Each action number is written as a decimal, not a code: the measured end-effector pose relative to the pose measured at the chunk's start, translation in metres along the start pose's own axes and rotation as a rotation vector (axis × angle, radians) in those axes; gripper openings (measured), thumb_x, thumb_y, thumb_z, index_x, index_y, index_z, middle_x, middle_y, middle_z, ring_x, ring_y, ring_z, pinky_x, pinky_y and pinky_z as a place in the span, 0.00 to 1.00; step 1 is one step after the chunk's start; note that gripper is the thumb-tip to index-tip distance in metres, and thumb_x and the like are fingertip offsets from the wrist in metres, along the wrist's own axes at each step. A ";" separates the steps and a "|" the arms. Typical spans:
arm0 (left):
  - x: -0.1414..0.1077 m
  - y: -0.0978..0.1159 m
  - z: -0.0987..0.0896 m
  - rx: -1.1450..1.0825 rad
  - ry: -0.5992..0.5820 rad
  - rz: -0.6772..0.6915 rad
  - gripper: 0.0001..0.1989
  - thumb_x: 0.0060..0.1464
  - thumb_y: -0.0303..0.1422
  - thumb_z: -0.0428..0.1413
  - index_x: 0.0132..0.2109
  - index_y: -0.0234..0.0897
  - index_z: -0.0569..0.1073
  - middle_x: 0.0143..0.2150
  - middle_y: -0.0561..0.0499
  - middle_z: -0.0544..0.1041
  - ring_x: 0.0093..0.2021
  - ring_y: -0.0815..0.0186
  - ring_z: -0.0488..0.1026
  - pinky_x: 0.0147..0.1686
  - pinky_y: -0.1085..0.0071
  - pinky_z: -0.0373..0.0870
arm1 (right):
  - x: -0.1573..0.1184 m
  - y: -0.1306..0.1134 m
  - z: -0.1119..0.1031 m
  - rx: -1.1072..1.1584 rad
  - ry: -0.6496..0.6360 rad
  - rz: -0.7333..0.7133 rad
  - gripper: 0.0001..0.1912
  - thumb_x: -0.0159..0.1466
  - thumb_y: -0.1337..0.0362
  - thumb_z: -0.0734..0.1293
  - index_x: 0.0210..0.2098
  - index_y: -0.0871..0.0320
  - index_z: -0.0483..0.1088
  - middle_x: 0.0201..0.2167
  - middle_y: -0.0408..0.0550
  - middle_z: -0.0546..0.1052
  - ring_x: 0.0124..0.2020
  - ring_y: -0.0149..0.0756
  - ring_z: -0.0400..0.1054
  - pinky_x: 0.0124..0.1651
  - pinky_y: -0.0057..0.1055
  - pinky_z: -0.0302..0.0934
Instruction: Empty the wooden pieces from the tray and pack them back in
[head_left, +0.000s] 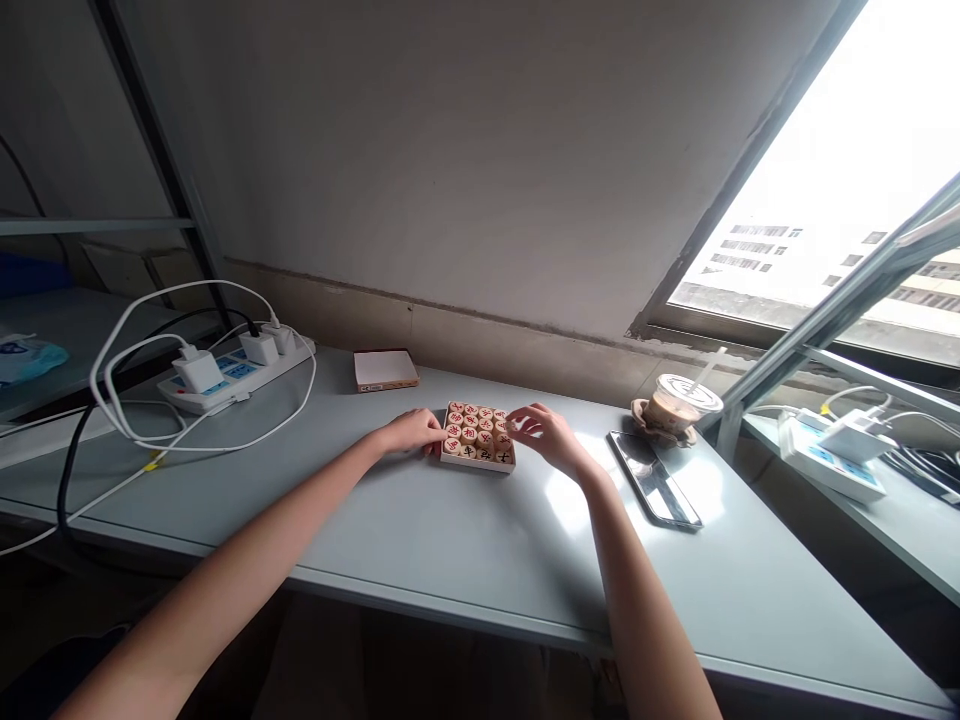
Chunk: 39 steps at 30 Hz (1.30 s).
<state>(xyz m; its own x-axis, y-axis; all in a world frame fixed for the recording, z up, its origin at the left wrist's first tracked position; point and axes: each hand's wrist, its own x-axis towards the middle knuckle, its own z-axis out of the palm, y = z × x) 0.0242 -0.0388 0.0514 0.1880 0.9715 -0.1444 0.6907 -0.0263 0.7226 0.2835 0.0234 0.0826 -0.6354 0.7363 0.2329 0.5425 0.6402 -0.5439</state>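
Note:
An open box [478, 464] full of round wooden xiangqi pieces [469, 434] lies on the desk in front of me. Most of the pieces carry red characters; the row nearest me shows some black ones. My left hand [411, 432] grips the box's left side, thumb and fingers closed at its edge. Over the right edge, my right hand [546, 435] pinches what looks like a pale xiangqi piece between thumb and fingertips; the fingers partly hide it. Behind and to the left sits the box's lid [386, 370], its pale inside facing up.
On the right of the grey desk [450, 540] lie a phone [654, 480] and a lidded drink cup [679, 402] with a straw, in a cardboard holder. A power strip [240, 375] with chargers and looping white cables occupies the left. A wall runs behind.

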 end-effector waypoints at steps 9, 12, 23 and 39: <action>0.000 -0.005 -0.003 0.005 -0.042 0.068 0.18 0.47 0.40 0.47 0.24 0.32 0.75 0.21 0.50 0.71 0.19 0.72 0.59 0.20 0.75 0.52 | -0.002 -0.045 0.029 -0.035 -0.095 -0.242 0.08 0.61 0.65 0.62 0.38 0.55 0.70 0.43 0.49 0.68 0.41 0.34 0.64 0.43 0.31 0.60; -0.001 -0.003 -0.005 -0.006 -0.065 0.060 0.17 0.47 0.39 0.47 0.24 0.32 0.75 0.21 0.50 0.71 0.19 0.72 0.59 0.20 0.75 0.51 | -0.003 -0.043 0.025 -0.102 -0.069 -0.192 0.07 0.61 0.64 0.62 0.38 0.55 0.69 0.43 0.48 0.69 0.38 0.33 0.65 0.39 0.29 0.59; -0.006 0.008 -0.008 -0.055 -0.087 0.051 0.15 0.47 0.37 0.48 0.25 0.33 0.75 0.20 0.52 0.69 0.20 0.72 0.59 0.20 0.74 0.50 | -0.004 -0.041 0.024 -0.279 -0.136 -0.153 0.10 0.63 0.61 0.59 0.30 0.55 0.70 0.27 0.43 0.73 0.27 0.29 0.63 0.29 0.24 0.49; -0.006 0.007 -0.008 -0.036 -0.097 0.061 0.18 0.49 0.41 0.48 0.26 0.32 0.75 0.22 0.51 0.69 0.21 0.72 0.59 0.21 0.75 0.53 | -0.008 0.031 -0.004 -0.499 -0.022 0.361 0.09 0.61 0.66 0.59 0.36 0.60 0.71 0.37 0.53 0.72 0.34 0.35 0.66 0.33 0.27 0.55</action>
<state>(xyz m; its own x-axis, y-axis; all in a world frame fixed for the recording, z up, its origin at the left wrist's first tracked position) 0.0221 -0.0430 0.0626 0.2970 0.9409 -0.1628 0.6508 -0.0747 0.7555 0.3074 0.0384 0.0672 -0.3716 0.9245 0.0845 0.9140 0.3803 -0.1415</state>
